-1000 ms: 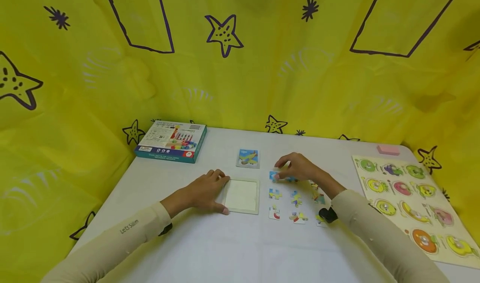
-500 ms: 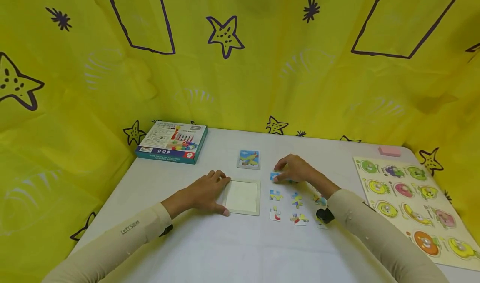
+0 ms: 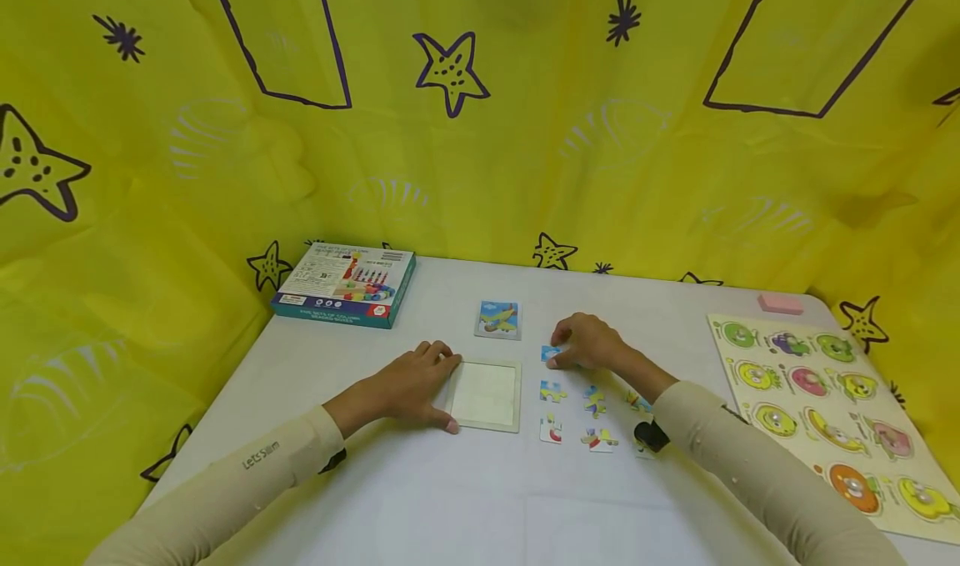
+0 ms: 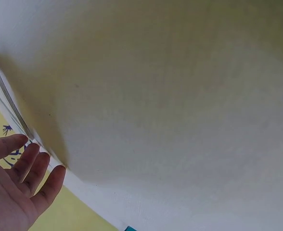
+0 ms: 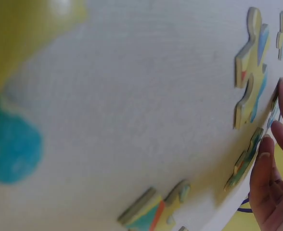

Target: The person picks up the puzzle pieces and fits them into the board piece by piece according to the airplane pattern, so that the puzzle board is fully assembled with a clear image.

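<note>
In the head view my left hand (image 3: 414, 384) holds the left side of a pale puzzle frame (image 3: 519, 395), its thumb near the lower corner and its fingers near the upper one. The left wrist view shows those fingers (image 4: 50, 185) along the frame's edge. My right hand (image 3: 592, 343) pinches a blue puzzle piece (image 3: 550, 353) right of the frame; the piece looks low, at table level. Loose pieces lie nearby: a blue-and-yellow piece (image 3: 552, 391), a plane-patterned piece (image 3: 595, 401), a red-and-white piece (image 3: 551, 429) and several others. The right hand and wrist partly hide some.
Behind the frame lies a small airplane picture (image 3: 498, 320). A boxed toy set (image 3: 343, 284) sits at the back left. On the right are a fruit puzzle board (image 3: 817, 408) and a pink block (image 3: 780, 303). Yellow cloth (image 3: 450, 174) surrounds the white table (image 3: 420, 499).
My right hand has shifted slightly down around the blue piece, and the blue piece to its right is now hidden. The left hand and frame stay put.
</note>
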A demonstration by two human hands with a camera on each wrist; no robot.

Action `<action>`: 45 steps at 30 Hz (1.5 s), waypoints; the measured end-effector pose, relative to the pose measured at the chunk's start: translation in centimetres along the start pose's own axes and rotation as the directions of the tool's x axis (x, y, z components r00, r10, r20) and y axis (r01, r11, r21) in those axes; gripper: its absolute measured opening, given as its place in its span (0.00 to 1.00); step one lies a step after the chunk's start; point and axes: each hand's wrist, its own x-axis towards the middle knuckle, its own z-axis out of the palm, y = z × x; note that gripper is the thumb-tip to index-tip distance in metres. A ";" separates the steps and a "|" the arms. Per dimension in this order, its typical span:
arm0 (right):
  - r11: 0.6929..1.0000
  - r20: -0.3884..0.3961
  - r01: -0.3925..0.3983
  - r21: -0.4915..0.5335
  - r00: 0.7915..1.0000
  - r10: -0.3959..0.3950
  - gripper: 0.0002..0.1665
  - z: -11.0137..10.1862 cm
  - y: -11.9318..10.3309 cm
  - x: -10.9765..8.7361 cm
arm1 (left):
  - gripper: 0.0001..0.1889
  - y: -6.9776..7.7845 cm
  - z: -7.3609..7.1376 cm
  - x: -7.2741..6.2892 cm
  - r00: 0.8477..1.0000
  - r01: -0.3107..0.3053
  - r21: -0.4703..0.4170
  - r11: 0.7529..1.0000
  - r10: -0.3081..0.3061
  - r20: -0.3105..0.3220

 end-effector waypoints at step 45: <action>0.929 0.057 0.225 0.293 0.966 -0.251 0.09 -0.4 -1.3 -2.1 | 0.60 0.0 -0.1 0.1 0.997 0.047 -0.039 0.998 -0.045 0.060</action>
